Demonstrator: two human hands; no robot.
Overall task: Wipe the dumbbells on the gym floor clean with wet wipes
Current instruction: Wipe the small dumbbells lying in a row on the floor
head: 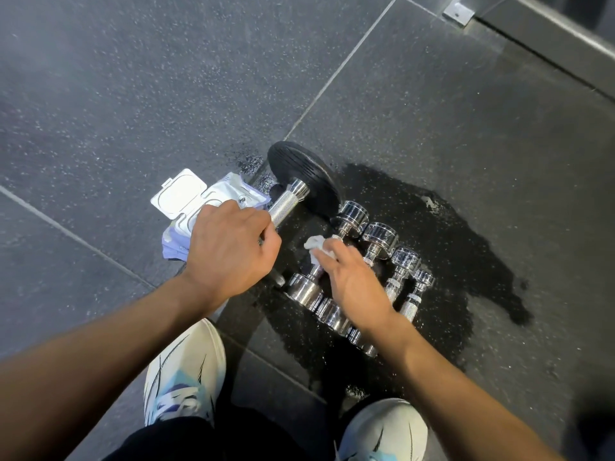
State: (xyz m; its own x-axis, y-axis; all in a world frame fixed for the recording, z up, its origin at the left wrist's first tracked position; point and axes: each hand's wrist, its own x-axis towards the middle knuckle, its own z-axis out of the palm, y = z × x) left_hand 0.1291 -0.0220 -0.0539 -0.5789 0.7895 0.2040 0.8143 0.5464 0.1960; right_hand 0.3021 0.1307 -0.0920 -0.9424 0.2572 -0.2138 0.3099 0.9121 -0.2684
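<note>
My left hand [229, 251] wraps the knurled handle of the black-plate dumbbell [301, 176] on the floor [133, 94]. It looks heavy and rigid, best gripped there. Just right of it, my right hand [352, 281] pinches a limp wet wipe [316, 246] over slick-looking chrome dumbbells [379, 236].

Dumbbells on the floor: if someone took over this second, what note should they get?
Left hand: grips the knurled handle of the black-plate dumbbell.
Right hand: fingers pinch a crumpled wipe over the row of small chrome dumbbells.
Wipes pack: lid open, on the floor left of them.
Done: cannot tell which are clean; the floor around them is wet.
Left: probably wipe the black one, then check the rest.
</note>
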